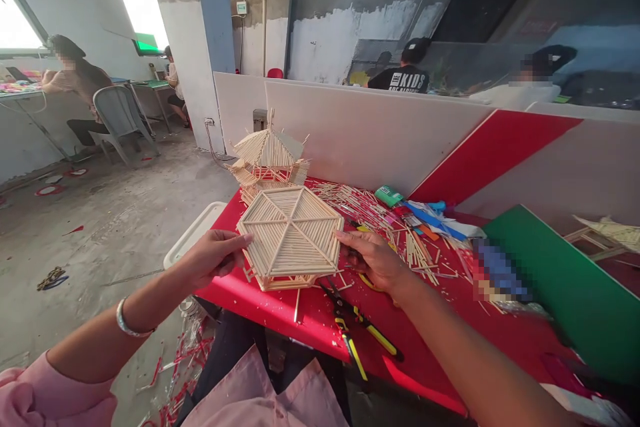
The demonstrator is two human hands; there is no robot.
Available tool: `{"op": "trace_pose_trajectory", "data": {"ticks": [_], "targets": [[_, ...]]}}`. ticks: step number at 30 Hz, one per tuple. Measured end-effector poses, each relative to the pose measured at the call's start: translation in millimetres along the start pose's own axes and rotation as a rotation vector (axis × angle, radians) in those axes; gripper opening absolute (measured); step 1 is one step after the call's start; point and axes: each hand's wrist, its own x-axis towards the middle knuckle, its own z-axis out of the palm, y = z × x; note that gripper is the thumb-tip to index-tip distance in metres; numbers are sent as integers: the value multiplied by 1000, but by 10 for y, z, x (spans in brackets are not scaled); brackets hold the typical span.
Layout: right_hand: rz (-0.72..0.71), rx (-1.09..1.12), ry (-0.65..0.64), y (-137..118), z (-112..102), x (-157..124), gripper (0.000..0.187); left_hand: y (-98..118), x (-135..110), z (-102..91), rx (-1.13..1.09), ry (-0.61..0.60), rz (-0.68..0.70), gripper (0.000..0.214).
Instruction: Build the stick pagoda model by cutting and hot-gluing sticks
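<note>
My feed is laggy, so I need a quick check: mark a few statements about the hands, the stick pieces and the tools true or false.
1. The left hand and right hand both touch the hexagon. True.
2. The cutters are in the right hand. False: they lie on the table, near its front edge.
3. A stick tower stands behind the hexagon. True.
4. The table is blue. False: it is red.
5. The green board lies right of the hands. True.
</note>
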Motion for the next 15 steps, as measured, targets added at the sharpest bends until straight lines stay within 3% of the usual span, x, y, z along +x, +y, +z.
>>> {"op": "trace_pose_trajectory", "data": {"ticks": [3, 7, 9, 11, 15], "targets": [[2, -117, 6, -67, -236, 86, 61, 69, 62, -306, 199, -111, -29, 49], [-153, -180, 168, -330, -378, 381, 55, 335, 384, -542, 249, 82, 65, 46], [-140, -220, 112, -474, -314, 556, 46, 478, 585, -514, 268, 75, 46, 42], [-76, -240, -21, -574, -210, 698, 43, 573, 739, -445, 286, -7, -32, 43], [-1, -235, -178, -612, -73, 833, 40, 590, 836, -393, 295, -132, -106, 43]]}}
